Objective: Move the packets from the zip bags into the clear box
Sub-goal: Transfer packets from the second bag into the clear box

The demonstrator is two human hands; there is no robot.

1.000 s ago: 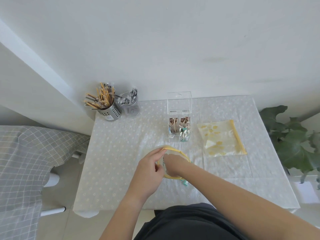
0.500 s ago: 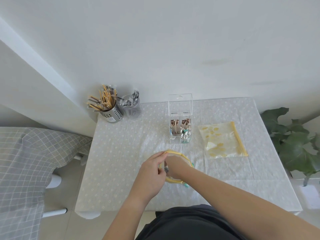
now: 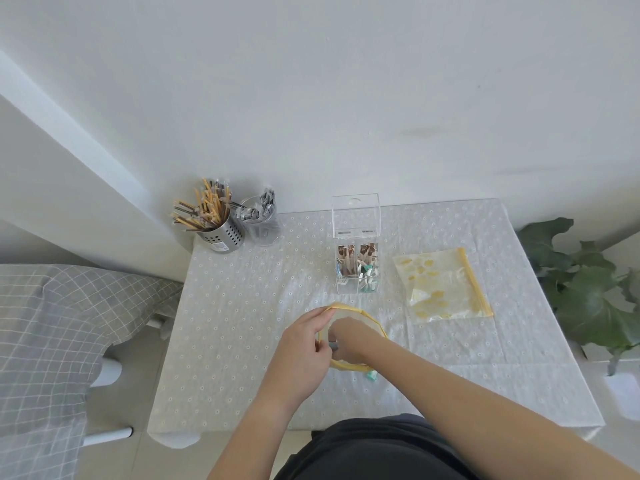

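**Both hands at the open zip bag, near edge of the table**

Head view: the left hand [image 3: 299, 355] pinched the yellow rim of the open bag [image 3: 360, 311], thumb and fingers closed on the rim's left side and holding the mouth wide. The right hand [image 3: 349, 341] was down inside that mouth, fingers curled; something small and grey showed by them, but whether they gripped a packet could not be told. The bag sat on the table [image 3: 242, 323] close to the near edge, about midway along it. A teal packet [image 3: 371, 375] poked out from under the bag's near side, just beside the right forearm.

Further back, around the table's middle, stood the clear box [image 3: 356, 268], lid up. Brown packets [image 3: 346, 259] stood on end in its left compartment, brown and teal ones in its right. To the right of the box, apart from it, a second bag [image 3: 441, 285] lay flat, yellow-printed, its zip strip toward the right edge; what it held could not be made out.

At the far left corner a metal holder [image 3: 221, 233] bristled with yellow sticks, and a clear cup [image 3: 261, 225] of grey packets touched its right side. A plant [image 3: 585, 289] stood past the right edge.
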